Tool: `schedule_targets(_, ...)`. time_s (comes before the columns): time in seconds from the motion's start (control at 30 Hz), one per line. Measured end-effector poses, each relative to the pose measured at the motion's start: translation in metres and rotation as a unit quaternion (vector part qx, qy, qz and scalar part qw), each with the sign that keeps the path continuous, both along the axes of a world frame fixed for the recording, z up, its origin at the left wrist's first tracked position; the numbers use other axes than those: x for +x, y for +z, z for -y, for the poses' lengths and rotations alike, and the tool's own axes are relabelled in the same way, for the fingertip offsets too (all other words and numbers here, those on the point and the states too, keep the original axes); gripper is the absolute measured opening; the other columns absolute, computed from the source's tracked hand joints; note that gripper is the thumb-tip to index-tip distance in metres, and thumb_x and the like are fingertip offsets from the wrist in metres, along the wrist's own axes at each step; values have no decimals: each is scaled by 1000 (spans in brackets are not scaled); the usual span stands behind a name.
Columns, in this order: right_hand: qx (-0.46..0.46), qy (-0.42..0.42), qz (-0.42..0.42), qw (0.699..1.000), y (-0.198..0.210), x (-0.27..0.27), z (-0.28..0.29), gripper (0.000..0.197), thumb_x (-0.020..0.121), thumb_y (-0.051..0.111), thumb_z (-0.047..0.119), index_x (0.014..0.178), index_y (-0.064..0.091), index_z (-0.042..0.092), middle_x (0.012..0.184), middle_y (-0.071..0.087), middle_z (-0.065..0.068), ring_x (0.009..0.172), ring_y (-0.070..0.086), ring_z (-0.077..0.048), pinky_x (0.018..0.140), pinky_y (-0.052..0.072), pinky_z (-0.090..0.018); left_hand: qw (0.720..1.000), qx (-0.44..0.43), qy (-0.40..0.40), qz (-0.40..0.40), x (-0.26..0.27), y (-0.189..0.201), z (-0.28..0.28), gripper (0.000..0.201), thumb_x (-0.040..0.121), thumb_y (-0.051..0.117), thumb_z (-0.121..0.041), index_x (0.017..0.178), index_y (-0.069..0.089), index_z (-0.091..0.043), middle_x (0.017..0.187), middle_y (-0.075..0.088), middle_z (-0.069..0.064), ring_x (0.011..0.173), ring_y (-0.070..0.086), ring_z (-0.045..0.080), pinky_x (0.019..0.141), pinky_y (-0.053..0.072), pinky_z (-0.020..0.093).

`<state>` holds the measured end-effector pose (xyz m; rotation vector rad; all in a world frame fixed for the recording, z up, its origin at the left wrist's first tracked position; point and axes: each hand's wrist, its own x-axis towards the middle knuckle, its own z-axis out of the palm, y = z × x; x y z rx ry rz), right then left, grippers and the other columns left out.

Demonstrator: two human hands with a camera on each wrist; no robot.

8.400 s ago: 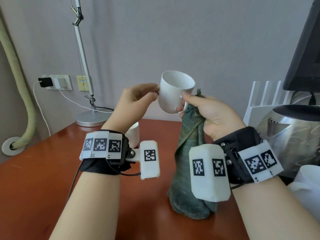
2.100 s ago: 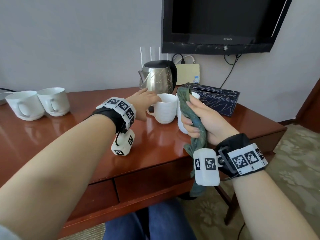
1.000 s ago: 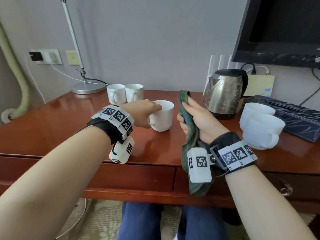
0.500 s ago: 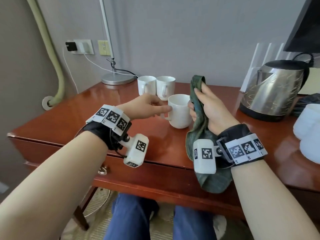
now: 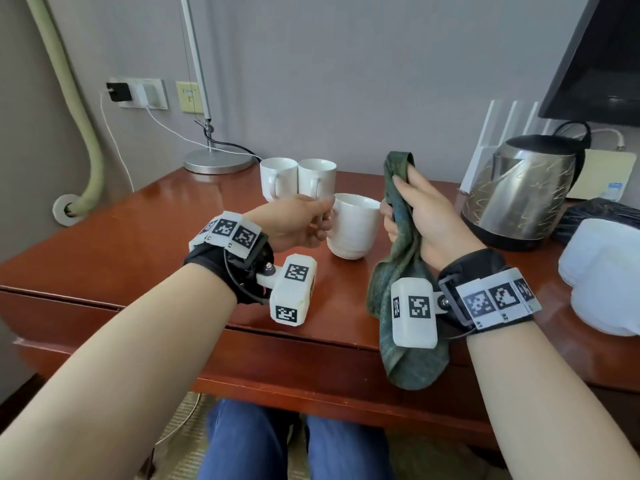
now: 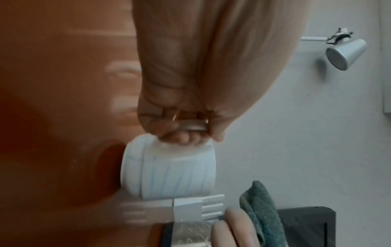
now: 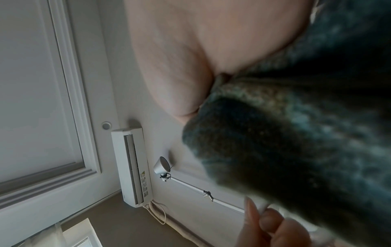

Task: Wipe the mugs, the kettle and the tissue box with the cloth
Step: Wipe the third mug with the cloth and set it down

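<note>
Count on the desk

White mugs: three sharp, one held point(image 5: 353, 225) and two at the back, left point(image 5: 278, 178) and right point(image 5: 317, 177); blurred white shape point(image 5: 602, 275) at right edge, number unclear. One kettle point(image 5: 519, 192), one green cloth point(image 5: 401, 271), one lamp point(image 5: 218, 161), one dark box point(image 5: 595, 213), two hands: left point(image 5: 294, 221), right point(image 5: 426, 220).

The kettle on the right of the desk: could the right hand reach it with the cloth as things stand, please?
Probably yes. The right hand grips the cloth just left of the kettle, with bare desk between them and nothing in the way.

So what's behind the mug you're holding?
Two more white mugs stand side by side behind the held mug, with the lamp base further back. Your left hand hides their bottoms.
</note>
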<state>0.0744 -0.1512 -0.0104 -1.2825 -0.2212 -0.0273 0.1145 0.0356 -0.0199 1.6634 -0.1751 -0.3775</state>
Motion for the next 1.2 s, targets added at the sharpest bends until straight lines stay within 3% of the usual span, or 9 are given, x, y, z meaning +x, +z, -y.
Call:
schedule_targets(0.17, -25, -2, 13, 1000, 27, 19, 3, 37, 104, 40, 20, 140, 45, 28, 70, 39, -5, 42, 45, -8, 40, 35, -20, 978, -182, 67, -74, 16, 22, 12, 41, 107, 36, -32, 70, 40, -15, 53, 32, -4, 37, 25, 6, 38, 24, 13)
schedule_targets(0.53, -18, -9, 129, 991, 90, 94, -20, 33, 103, 43, 17, 135, 52, 16, 65, 50, 1, 47, 46, -7, 43, 38, -17, 929, -262, 168, 198, 75, 101, 13, 39, 105, 44, -20, 66, 39, -17, 57, 33, -4, 44, 26, 6, 43, 19, 17)
schedule_targets(0.67, -18, -21, 193, 981, 95, 114, -22, 33, 102, 44, 19, 132, 54, 26, 69, 50, 0, 53, 48, -10, 51, 41, -19, 894, -358, 209, 170, 92, 109, 6, 40, 106, 44, -20, 66, 40, -15, 53, 33, -5, 43, 21, 7, 39, 16, 16)
schedule_targets(0.77, -174, -106, 318, 926, 79, 122, -27, 40, 100, 48, 26, 139, 48, 31, 105, 57, 16, 97, 54, 5, 94, 38, -15, 859, -453, 206, 119, 98, 105, -7, 36, 106, 42, -16, 69, 42, -12, 55, 36, -4, 40, 24, 4, 35, 17, 14)
schedule_targets(0.83, -285, -138, 396, 862, 70, 125, -30, 39, 102, 45, 20, 140, 42, 27, 107, 59, 19, 93, 56, 11, 83, 35, -1, 838, -500, 200, 90, 99, 102, -16, 34, 106, 40, -16, 72, 42, -11, 57, 38, -4, 39, 25, 4, 35, 17, 13)
schedule_targets(0.9, -342, -168, 456, 805, 63, 127, -31, 38, 101, 44, 21, 139, 41, 28, 89, 66, 2, 79, 57, -12, 69, 45, -18, 825, -530, 184, 64, 98, 104, -23, 32, 107, 36, -16, 76, 40, -12, 60, 37, -3, 39, 25, 4, 35, 17, 13)
schedule_targets(0.97, -374, -205, 488, 762, 57, 135, -31, 41, 98, 43, 21, 139, 48, 23, 66, 54, 7, 62, 45, -17, 55, 40, -35, 826, -529, 185, 62, 96, 107, -26, 31, 108, 35, -16, 77, 38, -13, 61, 37, -3, 39, 24, 4, 35, 16, 13)
schedule_targets(1.0, -390, -225, 505, 737, 54, 140, -31, 41, 98, 43, 20, 137, 51, 19, 61, 44, 13, 57, 39, -14, 50, 34, -33, 831, -518, 193, 68, 95, 109, -27, 31, 107, 36, -15, 76, 38, -12, 59, 38, -3, 38, 24, 4, 34, 16, 12)
schedule_targets(1.2, -485, -268, 531, 640, 38, 148, -32, 42, 89, 42, 18, 128, 49, 29, 65, 54, -2, 48, 45, -27, 49, 29, -23, 845, -493, 191, 79, 89, 111, -23, 33, 107, 39, -15, 74, 41, -11, 54, 39, -3, 40, 24, 4, 35, 16, 12)
